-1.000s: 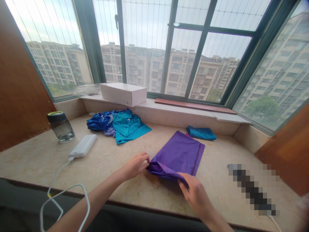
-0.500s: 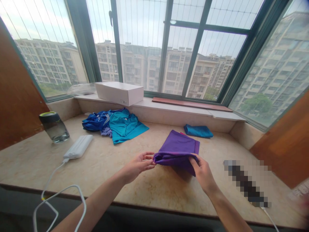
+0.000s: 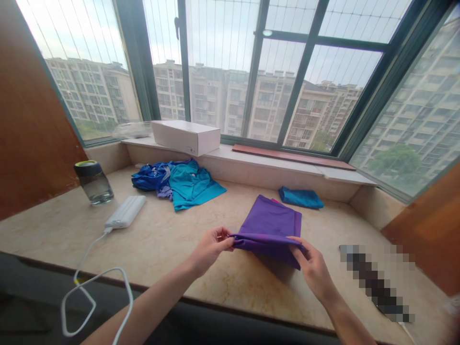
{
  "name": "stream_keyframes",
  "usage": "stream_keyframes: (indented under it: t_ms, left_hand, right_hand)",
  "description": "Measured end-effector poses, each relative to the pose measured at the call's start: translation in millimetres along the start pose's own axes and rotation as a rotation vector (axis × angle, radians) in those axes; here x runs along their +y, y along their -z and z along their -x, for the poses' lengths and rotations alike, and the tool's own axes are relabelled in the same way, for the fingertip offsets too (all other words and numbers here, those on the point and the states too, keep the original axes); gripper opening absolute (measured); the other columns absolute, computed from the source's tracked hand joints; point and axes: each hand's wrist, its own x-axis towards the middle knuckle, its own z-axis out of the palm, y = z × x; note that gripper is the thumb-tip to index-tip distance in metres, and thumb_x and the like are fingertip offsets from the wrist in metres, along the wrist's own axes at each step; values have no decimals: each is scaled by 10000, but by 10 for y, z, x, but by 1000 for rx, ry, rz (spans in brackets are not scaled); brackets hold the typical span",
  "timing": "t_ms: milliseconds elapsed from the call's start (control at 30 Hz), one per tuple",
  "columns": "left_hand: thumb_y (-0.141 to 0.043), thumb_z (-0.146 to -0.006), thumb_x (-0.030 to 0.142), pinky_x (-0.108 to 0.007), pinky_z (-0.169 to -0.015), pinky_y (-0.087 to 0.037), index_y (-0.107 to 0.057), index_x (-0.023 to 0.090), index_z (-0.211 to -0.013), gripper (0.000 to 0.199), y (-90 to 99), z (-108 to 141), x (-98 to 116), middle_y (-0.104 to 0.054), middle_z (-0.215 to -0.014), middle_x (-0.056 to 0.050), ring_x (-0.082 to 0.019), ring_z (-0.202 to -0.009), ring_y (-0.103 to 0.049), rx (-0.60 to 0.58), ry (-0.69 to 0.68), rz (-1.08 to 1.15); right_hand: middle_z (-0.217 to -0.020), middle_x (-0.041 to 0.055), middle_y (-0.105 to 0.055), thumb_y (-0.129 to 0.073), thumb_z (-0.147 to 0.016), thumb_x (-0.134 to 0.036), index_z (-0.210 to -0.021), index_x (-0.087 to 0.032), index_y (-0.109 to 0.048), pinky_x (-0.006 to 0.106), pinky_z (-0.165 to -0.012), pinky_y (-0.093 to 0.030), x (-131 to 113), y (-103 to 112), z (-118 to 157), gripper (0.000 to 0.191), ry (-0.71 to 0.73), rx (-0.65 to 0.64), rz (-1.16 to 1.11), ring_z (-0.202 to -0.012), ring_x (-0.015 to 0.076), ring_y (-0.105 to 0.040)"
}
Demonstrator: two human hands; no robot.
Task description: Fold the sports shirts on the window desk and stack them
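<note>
A purple cloth [image 3: 271, 218], folded into layers, lies on the stone counter with its near edge lifted off the surface. My left hand [image 3: 214, 247] pinches the left corner of that raised edge between thumb and fingers. At the right end of the same edge, my right hand [image 3: 309, 261] grips the fabric, thumb below and fingers on top. A bit of pink shows behind the purple cloth. Beyond it lies a folded blue cloth [image 3: 301, 197], and a crumpled teal shirt [image 3: 194, 187] rests beside a dark blue garment [image 3: 151, 177] at the back left.
On the counter [image 3: 172, 282], a bottle [image 3: 94, 183] and a white power bank [image 3: 125, 212] with a looped cable are at left. A blurred-out dark object [image 3: 375, 282] lies at right. A white box [image 3: 186, 137] sits on the window ledge.
My left fingers, spread at the cloth's corner before, have closed on it. The raised edge is now pulled straighter and flatter between my hands. The view has shifted slightly.
</note>
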Motion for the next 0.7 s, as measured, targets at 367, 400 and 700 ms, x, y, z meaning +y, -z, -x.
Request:
stream_keyframes:
  t_ms: [367,400,700]
  left_hand:
    - [-489,-835,48,-223,-711,-507,-640,210,-910,234,322,290,109,-617,-954,-19,-128,-770,-632,132,-497,-856]
    - [-490,-838,44,-217,-700,-512,-656,215,-959,268,360,333,92,-628,-978,-23,-127,-769,-640,96,-460,-882]
    - [-453,-879,48,-327,-918,-558,-738,221,-1073,386,759,559,-2,-660,-1153,-80,-205,-1021,-684,6,-403,-1146]
  right_hand:
    - [-1322,113,-638,-635,-947,-434,-1258,-258,-684,446,-1113,-441,-368,92,427,361,321,-698,434,-1245,278,-577]
    - [-1356,110,-619,-654,-936,-431,-1287,-272,-670,449,-1125,-434,-376,66,470,385,323,-713,462,-1271,278,-563]
    - [-1383,114,-617,-787,-837,-290,-1319,-273,-640,441,-1054,-498,-257,-509,781,504,664,-584,665,-1240,287,-586]
